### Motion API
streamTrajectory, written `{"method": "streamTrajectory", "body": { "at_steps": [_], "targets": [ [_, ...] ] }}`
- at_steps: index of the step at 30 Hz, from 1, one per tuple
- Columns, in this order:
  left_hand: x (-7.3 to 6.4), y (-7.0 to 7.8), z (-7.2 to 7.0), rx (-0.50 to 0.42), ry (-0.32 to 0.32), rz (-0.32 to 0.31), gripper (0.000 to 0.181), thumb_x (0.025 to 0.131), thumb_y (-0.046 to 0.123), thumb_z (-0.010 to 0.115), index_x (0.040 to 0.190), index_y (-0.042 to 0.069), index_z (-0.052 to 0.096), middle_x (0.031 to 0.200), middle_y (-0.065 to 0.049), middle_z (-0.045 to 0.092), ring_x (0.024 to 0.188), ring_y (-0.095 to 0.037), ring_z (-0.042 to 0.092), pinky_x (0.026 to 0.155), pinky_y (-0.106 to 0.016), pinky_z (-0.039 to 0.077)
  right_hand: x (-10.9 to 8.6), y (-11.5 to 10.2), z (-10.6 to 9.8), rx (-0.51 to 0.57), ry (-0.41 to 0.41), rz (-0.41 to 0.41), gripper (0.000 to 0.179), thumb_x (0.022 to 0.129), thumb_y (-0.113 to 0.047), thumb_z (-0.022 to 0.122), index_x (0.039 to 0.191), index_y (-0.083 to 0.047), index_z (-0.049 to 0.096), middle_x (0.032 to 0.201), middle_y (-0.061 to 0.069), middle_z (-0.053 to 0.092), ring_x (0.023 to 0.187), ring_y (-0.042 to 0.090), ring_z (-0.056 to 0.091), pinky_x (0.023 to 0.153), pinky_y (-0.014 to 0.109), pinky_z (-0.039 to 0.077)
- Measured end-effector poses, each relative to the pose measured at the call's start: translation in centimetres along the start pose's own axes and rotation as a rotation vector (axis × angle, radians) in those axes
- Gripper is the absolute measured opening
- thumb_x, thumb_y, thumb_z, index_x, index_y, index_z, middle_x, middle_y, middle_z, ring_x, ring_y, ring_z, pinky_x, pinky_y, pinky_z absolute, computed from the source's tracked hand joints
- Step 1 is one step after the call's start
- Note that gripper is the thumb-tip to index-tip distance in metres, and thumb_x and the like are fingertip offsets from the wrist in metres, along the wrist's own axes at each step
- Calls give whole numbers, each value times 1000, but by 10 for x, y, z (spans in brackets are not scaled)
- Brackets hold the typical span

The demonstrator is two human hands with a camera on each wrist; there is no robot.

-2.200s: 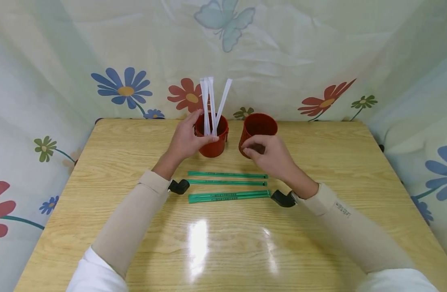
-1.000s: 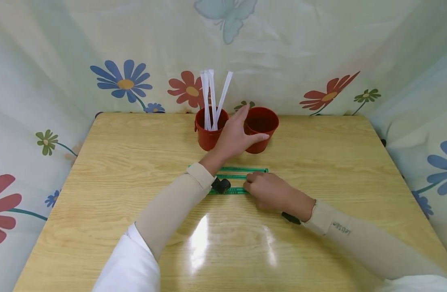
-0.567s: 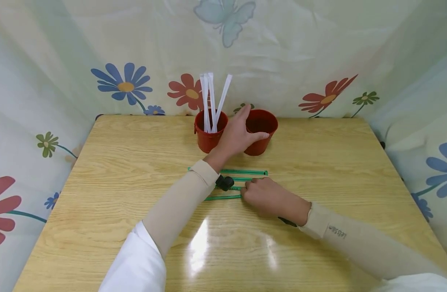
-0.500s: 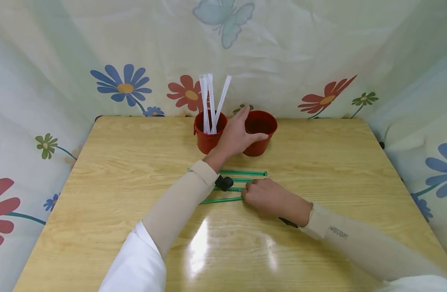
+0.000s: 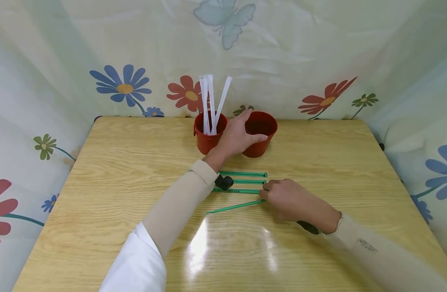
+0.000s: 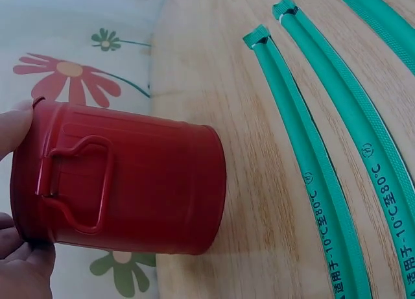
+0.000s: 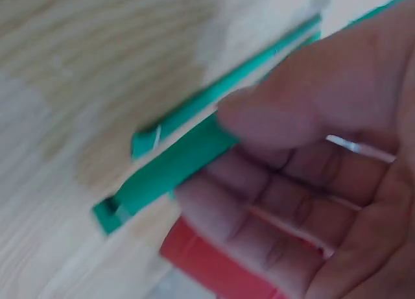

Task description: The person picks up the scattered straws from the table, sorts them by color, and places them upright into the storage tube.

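My left hand (image 5: 232, 136) holds the rim of the right-hand red bucket (image 5: 257, 147), thumb on one side and fingers on the other. The left wrist view shows this bucket (image 6: 142, 182) upright, with a wire handle on its side. With thumb and fingers, my right hand (image 5: 292, 198) pinches a green paper-wrapped straw (image 5: 236, 207) near one end; the straw slants towards the front left. Its sealed tip pokes out past the thumb in the right wrist view. Beside it several more green straws (image 5: 245, 174) lie on the table, partly hidden by my left forearm.
A second red bucket (image 5: 205, 142) stands just left, with several white-wrapped straws (image 5: 223, 97) upright in it. Behind the wooden table (image 5: 135, 162) hangs a flowered curtain (image 5: 281, 48), close to both buckets. A black wrist camera (image 5: 224, 182) overhangs the green straws.
My left hand has gone from the left bucket to the right one. My right hand has come down from the right bucket, pinched a green straw and separated it from the one alongside.
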State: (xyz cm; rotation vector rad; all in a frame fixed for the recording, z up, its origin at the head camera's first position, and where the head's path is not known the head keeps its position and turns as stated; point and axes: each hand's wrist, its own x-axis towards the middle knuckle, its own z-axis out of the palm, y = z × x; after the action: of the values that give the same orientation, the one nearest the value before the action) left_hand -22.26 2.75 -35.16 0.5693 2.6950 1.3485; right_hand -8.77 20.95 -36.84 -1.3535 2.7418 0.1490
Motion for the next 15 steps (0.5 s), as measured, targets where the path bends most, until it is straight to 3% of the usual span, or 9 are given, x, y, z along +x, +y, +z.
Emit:
{"method": "streamTrajectory", "body": {
  "at_steps": [3, 6, 9, 11, 15],
  "targets": [
    [1, -3, 0, -5, 8, 8, 90, 82, 42, 78, 154, 11, 32, 152, -4, 46, 127, -19, 54, 102, -33, 52, -6, 9, -3, 104, 110, -24, 23, 67, 7, 66, 80, -12, 64, 71, -7, 52, 64, 6, 48, 56, 22, 44],
    [2, -4, -1, -16, 17, 18, 90, 82, 42, 78, 153, 11, 33, 151, -5, 47, 126, -18, 55, 102, -33, 53, -10, 18, -7, 253, 251, -51, 25, 72, 11, 67, 81, -12, 66, 74, -7, 58, 65, 1, 50, 59, 20, 47],
    [2, -3, -1, -23, 14, 28, 89, 82, 42, 78, 153, 11, 33, 153, -5, 46, 126, -19, 54, 103, -33, 52, -12, 27, -15, 398, 372, -61, 26, 74, 8, 73, 85, -15, 67, 81, -9, 65, 70, 0, 56, 62, 20, 52],
    [2, -3, 0, -20, 16, 36, 87, 83, 41, 78, 152, 11, 34, 151, -5, 47, 126, -19, 55, 102, -33, 52, -12, 32, -21, 488, 427, -53, 18, 82, 0, 74, 86, -17, 66, 83, -11, 66, 73, 0, 59, 65, 18, 53],
    [-1, -4, 1, -18, 21, 42, 84, 84, 39, 77, 151, 12, 36, 148, -5, 51, 126, -19, 55, 103, -34, 52, -5, 43, -35, 587, 540, -28, 21, 81, 3, 75, 84, -15, 66, 79, -8, 66, 73, 4, 64, 72, 13, 54]
  ]
}}
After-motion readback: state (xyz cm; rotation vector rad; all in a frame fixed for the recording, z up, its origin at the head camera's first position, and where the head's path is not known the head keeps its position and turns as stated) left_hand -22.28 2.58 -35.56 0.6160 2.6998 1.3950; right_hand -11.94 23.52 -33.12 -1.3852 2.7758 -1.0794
